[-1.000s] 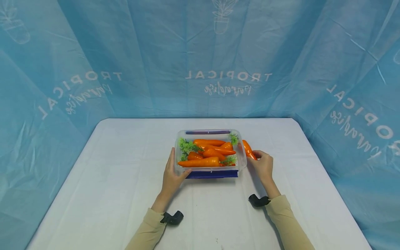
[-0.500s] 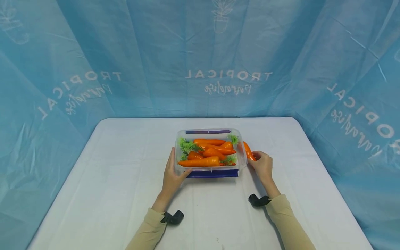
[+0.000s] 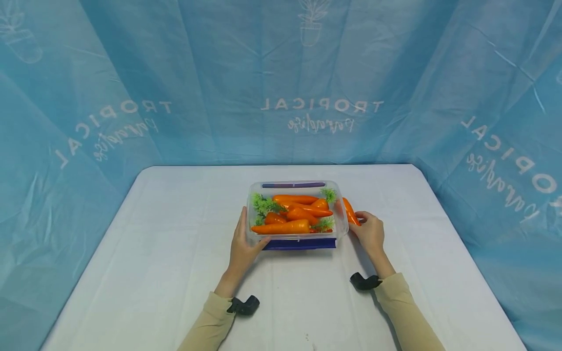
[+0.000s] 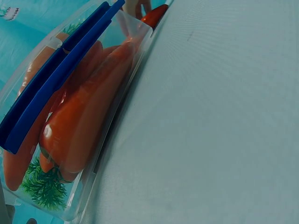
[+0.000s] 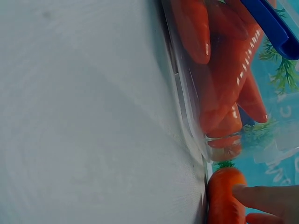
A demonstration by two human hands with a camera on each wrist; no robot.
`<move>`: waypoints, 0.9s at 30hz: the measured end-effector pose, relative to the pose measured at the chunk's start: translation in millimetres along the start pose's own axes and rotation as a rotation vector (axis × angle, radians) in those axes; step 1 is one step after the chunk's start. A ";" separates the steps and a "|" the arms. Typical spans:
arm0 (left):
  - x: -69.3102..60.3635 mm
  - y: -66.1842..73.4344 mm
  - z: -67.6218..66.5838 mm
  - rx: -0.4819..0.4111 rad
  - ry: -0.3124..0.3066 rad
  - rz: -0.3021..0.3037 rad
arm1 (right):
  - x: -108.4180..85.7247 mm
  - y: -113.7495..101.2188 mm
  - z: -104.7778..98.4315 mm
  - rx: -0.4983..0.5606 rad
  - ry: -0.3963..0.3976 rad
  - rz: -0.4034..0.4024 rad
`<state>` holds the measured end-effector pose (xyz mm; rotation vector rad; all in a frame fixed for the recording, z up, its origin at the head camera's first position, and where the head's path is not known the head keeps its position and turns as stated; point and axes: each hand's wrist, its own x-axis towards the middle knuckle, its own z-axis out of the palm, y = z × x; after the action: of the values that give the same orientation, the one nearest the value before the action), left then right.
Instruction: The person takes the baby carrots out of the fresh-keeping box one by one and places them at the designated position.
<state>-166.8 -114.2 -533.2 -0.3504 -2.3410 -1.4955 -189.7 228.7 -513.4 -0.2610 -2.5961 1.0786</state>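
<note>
A clear plastic box (image 3: 342, 233) with blue clip flaps stands on the table, holding several orange carrots (image 3: 281, 228) with green leafy tops. My left hand (image 3: 240, 249) rests against the box's left side, fingers straight, thumb on the front rim near the corner. Just outside the right wall lies one more glossy orange carrot (image 3: 350, 212). My right hand (image 3: 370, 234) pinches its near end; a fingertip presses on that carrot (image 5: 222, 196) in the right wrist view. In the left wrist view, the front blue flap (image 4: 56, 74) hangs outward and the left hand is mostly out of sight.
A white cloth covers the table (image 3: 153, 273). Behind it and at both sides hangs a blue printed curtain (image 3: 219, 73). Each wrist wears a black camera mount, such as the one on the right (image 3: 363, 281).
Almost nothing moves. Both hands keep their places at the box and the outside carrot; the whole head view only shifts very slightly.
</note>
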 end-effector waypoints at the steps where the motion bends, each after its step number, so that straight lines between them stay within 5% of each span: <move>1: 0.0 -0.2 0.1 0.000 0.000 0.001 | -0.1 -0.5 -0.4 -0.001 0.003 -0.002; 12: 0.9 -1.6 0.5 -0.005 -0.013 -0.006 | 1.6 -4.4 -5.5 0.049 0.002 -0.024; 27: -0.1 -2.5 0.2 0.004 -0.012 -0.012 | 10.8 -20.5 -20.4 0.150 0.131 -0.132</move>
<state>-167.7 -115.1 -535.4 -0.3451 -2.3587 -1.4987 -193.5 230.8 -482.8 -0.1188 -2.3678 1.1607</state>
